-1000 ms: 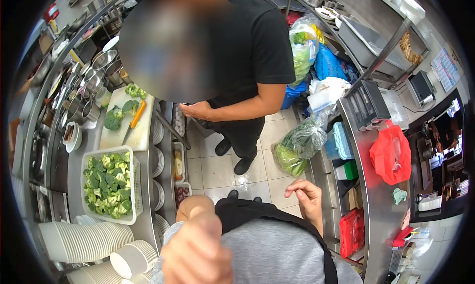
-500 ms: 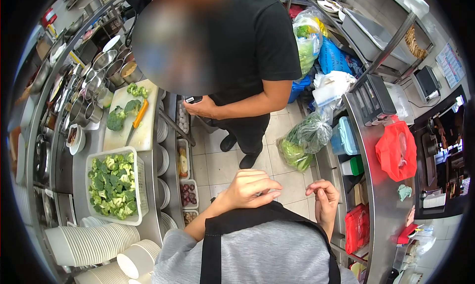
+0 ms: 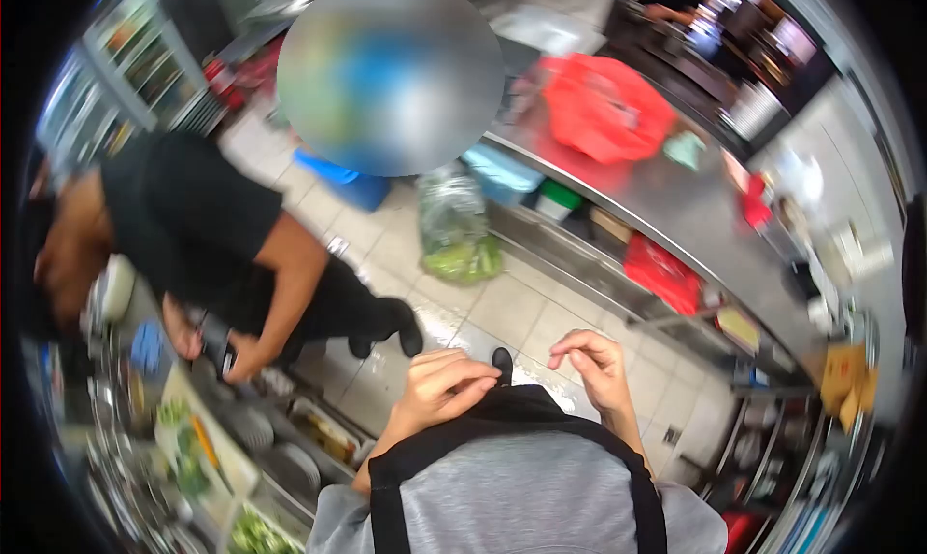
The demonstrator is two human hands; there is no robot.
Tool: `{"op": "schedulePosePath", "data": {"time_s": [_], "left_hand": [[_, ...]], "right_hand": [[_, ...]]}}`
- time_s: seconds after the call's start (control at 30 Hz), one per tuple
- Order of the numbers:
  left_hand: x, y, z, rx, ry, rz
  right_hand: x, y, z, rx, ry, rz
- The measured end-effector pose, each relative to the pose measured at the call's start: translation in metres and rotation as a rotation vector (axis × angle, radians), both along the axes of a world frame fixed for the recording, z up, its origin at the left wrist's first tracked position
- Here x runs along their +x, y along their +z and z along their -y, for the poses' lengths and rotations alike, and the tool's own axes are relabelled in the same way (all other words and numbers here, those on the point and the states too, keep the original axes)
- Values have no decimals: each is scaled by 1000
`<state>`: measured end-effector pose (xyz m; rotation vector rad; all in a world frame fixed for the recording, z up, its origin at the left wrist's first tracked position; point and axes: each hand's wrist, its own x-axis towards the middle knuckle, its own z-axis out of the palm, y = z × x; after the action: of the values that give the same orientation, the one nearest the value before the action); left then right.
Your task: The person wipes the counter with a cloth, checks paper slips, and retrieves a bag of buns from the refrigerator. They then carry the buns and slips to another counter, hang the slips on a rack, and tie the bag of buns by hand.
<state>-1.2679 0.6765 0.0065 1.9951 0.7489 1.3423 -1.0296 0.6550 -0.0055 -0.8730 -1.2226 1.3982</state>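
Observation:
My left hand (image 3: 446,388) is held in front of the black apron (image 3: 517,411), its fingers loosely bent and nothing in them. Level with it and to the right, my right hand (image 3: 593,363) hovers with thumb and fingers apart, also holding nothing. The hands do not touch each other. On the floor beyond them, a clear plastic bag of leafy greens (image 3: 454,230) is the nearest thing. At the lower left, broccoli (image 3: 188,465) and an orange-handled knife (image 3: 205,441) lie on a cutting board (image 3: 238,467). Cut broccoli (image 3: 256,535) fills a basket at the bottom edge.
A person in black (image 3: 198,221) stands at the left, holding a dark device (image 3: 230,359). Along the right runs a steel counter (image 3: 719,230) bearing a red plastic bag (image 3: 608,105). Below are a light-blue container (image 3: 504,174) and another red bag (image 3: 663,272). Shelving (image 3: 763,467) stands lower right.
My view has swung to the right, so the broccoli board and basket slid to the lower left. Both hands stay empty before the apron. The person in black now appears farther left.

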Motion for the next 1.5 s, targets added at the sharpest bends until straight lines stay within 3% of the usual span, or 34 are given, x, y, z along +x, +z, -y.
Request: {"op": "schedulePosePath", "data": {"time_s": [0.37,0.6,0.73,0.93,1.0,1.03,1.07,1.2,1.37,1.4,1.47,1.5], "left_hand": [[144,12,-57,59,-444,22],[239,4,-74,79,-585,27],[264,6,-93,57,-599,-4],[296,-9,-140,1,-510,1],[308,-16,-162,-5,-484,-1],[315,-17,-175,4,-466,3],[321,-16,-188,10,-453,2],[339,-7,-241,-13,-359,-58],[356,-11,-302,-36,-192,-59],[358,-14,-312,-51,-168,-97],[366,-26,-328,-226,-146,-107],[373,-27,-337,-299,-132,-119]], "right_hand": [[103,-5,41,19,-414,-35],[178,-11,50,36,-670,-12],[212,-26,25,-56,-681,40],[263,-72,-99,-85,-362,344],[283,-96,-161,1,-357,386],[298,-96,-196,6,-324,529],[316,-112,-235,155,-334,577],[418,-157,-399,189,-620,878],[517,-194,-521,-275,-1285,1202],[519,-226,-548,-299,-1159,1132],[452,-184,-541,-95,-953,1361],[437,-226,-567,199,-1004,1406]]}}
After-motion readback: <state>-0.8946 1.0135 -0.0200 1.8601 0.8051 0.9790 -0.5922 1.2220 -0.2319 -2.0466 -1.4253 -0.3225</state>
